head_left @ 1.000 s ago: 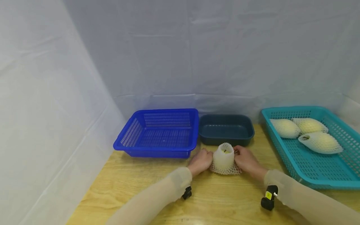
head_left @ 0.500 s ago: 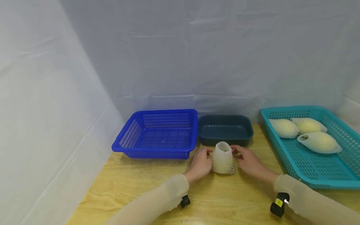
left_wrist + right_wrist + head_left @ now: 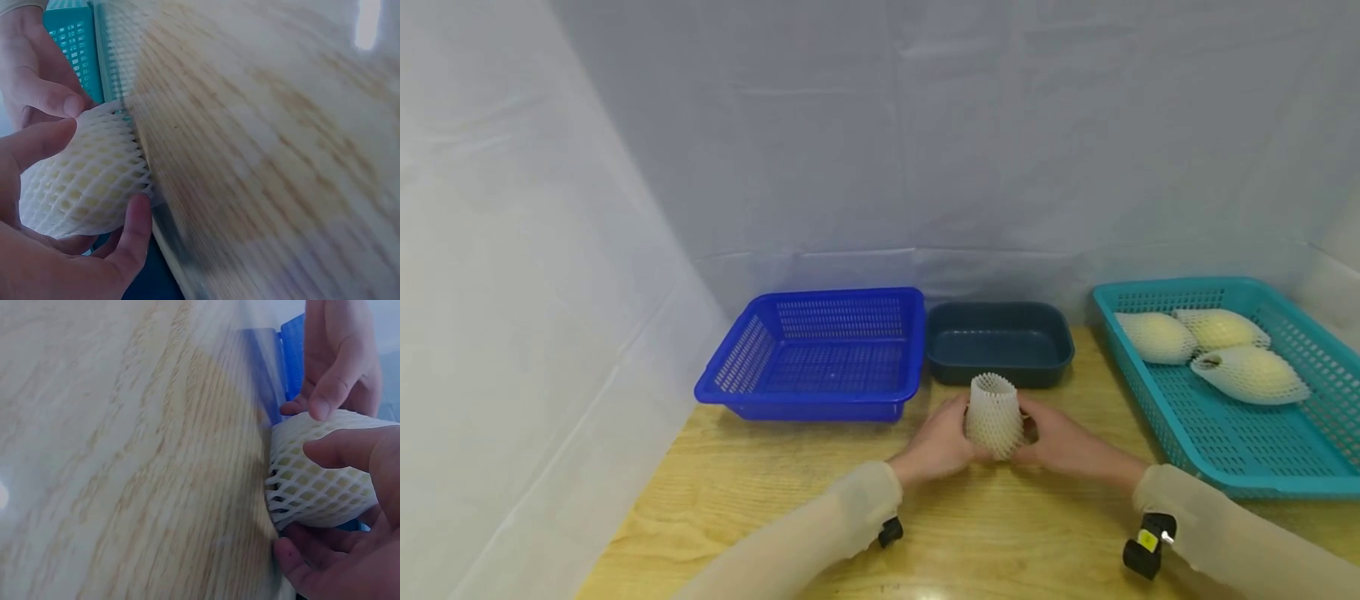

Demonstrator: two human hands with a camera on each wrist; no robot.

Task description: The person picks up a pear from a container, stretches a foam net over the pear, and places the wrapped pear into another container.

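In the head view, a pale yellow fruit in a white foam net (image 3: pixel 994 422) stands upright on the wooden table. The net's round mouth faces up, and the fruit's yellow skin shows through the mesh in the left wrist view. My left hand (image 3: pixel 942 440) holds it from the left, thumb in front and fingers bent round its side. From the right, my right hand (image 3: pixel 1056 437) holds it the same way, as the right wrist view also shows with its thumb (image 3: pixel 340 448) on the mesh. The fruit's top is hidden inside the net.
Behind the hands stands a dark teal tub (image 3: pixel 1000 371), with a blue plastic basket (image 3: pixel 820 411) to its left. On the right, a turquoise basket (image 3: pixel 1247 433) holds 3 netted fruits (image 3: pixel 1255 375). White sheeting (image 3: pixel 820 150) closes off the back and left.
The net's flared lower edge has drawn in round the fruit and its mouth now rises above it, hiding the stem. Both hands have gone from the net's sides to gripping round the fruit.
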